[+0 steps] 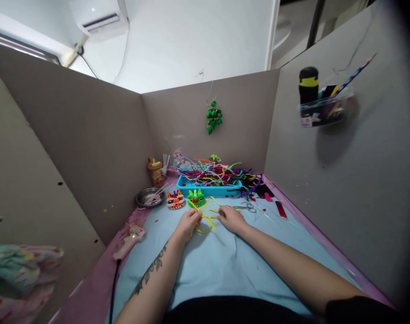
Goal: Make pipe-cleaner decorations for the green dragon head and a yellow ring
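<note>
Several bent yellow pipe cleaners [206,220] are pinched in my left hand [189,223], with loops and ends sticking out to the right. Curled fingers of my right hand [232,219] close on more yellow pipe cleaner pieces [214,210] lying on the blue cloth; the thumb is mostly hidden. Just beyond that hand lies a pair of scissors [248,208]. Behind my left hand sit a green pipe cleaner animal head [195,199] and an orange and white one [175,200].
A blue tray [208,191] heaped with coloured pipe cleaners [214,173] stands at the back. At left are a metal bowl [150,198] and a pink hot glue gun [130,244] with a cord. Grey panels [205,99] enclose the table; a clear bin [322,112] hangs right.
</note>
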{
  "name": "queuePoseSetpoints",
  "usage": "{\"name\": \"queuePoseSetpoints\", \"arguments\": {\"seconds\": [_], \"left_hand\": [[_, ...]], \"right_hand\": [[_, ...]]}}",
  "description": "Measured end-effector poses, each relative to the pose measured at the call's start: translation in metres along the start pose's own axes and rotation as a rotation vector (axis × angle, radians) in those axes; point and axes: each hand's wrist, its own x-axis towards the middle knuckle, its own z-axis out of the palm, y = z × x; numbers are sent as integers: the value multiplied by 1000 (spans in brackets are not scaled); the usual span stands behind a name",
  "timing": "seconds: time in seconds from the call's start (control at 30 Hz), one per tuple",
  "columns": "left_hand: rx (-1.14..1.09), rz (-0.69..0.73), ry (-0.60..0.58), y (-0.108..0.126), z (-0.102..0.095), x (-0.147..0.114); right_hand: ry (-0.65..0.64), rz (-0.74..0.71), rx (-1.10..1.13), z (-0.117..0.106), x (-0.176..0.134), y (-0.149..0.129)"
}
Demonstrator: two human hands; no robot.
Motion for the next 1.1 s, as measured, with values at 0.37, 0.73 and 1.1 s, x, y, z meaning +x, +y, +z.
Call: {"name": "queuePoseSetpoints", "arguments": {"seconds": [0.37, 0.73, 1.1], "left_hand": [[14, 54, 32, 2, -2, 0], [-73, 84, 124, 5, -4, 1], [-147, 131, -102, 3, 4, -6]], "right_hand": [[314, 18, 626, -20, -1, 1], [139, 190, 1189, -39, -12, -30], [-316, 227, 1222, -20, -28, -61]]}}
